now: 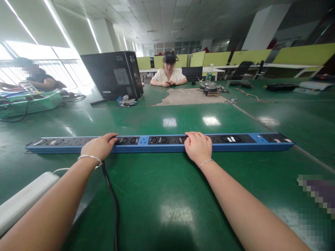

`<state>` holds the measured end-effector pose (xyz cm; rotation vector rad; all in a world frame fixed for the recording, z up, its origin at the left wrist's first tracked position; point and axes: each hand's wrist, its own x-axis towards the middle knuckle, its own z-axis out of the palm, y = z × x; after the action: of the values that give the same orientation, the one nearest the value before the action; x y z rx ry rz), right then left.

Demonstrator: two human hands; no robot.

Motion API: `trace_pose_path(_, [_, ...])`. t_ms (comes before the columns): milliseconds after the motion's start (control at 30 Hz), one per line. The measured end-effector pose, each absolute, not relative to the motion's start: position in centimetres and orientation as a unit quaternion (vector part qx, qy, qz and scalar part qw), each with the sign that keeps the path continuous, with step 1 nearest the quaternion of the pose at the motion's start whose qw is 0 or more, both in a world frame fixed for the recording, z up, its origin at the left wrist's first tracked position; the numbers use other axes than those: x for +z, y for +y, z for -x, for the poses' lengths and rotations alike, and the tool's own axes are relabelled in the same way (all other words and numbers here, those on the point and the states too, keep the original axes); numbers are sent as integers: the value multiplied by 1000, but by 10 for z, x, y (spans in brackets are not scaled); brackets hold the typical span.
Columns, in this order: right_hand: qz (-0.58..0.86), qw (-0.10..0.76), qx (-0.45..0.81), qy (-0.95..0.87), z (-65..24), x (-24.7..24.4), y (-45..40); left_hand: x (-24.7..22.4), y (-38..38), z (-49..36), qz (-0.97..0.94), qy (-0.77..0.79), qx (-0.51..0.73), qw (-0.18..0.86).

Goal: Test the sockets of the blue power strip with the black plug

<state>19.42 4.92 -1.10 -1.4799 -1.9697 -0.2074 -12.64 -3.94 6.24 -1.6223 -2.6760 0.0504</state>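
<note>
A long blue power strip with black socket sections lies crosswise on the green tabletop. Left of its middle, my left hand is wrapped over the strip, its fingers bent across the top. My right hand grips the strip right of the middle in the same manner, fingertips at its far edge. Both palms hide some of the sockets. From beneath my left hand a thick black cable runs down toward the near edge of the view.
A black computer case stands at the back left, with gloves beside it. A green basket sits far left, a white bar-shaped object near left. Across the table a person sits near a bottle.
</note>
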Motion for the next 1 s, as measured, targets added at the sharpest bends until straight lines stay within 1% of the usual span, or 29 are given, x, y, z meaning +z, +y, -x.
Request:
trace_pose_path(200, [561,332,-85,-754,-195,-12,50,63,-35,135,538,-843,4,-3])
trace_pose_path(333, [560,330,-87,-755,-195,-12,50,59,-38,137,531,-847,-31,12])
trace_pose_path(567, [559,335,-84,-753,-194,-11,50,56,-44,133,504,-861,-76,6])
trace_pose_path(633, [559,336,-85,-753,-194,-11,50,64,-49,133,478,-870,-115,24])
trace_pose_path(767, [559,336,-86,-753,-194,-12,50,100,-62,128,395,-861,-291,132])
trace_pose_path(800, [560,337,-86,-752,-194,-12,50,109,-64,123,398,-854,-313,122])
trace_pose_path(833, [561,338,-87,-751,-194,-12,50,117,-66,118,417,-848,-317,81])
trace_pose_path(900, [562,340,-87,-749,-194,-12,51,126,-66,103,462,-835,-298,27])
trace_pose_path(1000, [558,340,-85,-752,-194,-12,51,117,-55,79,516,-819,-247,-39])
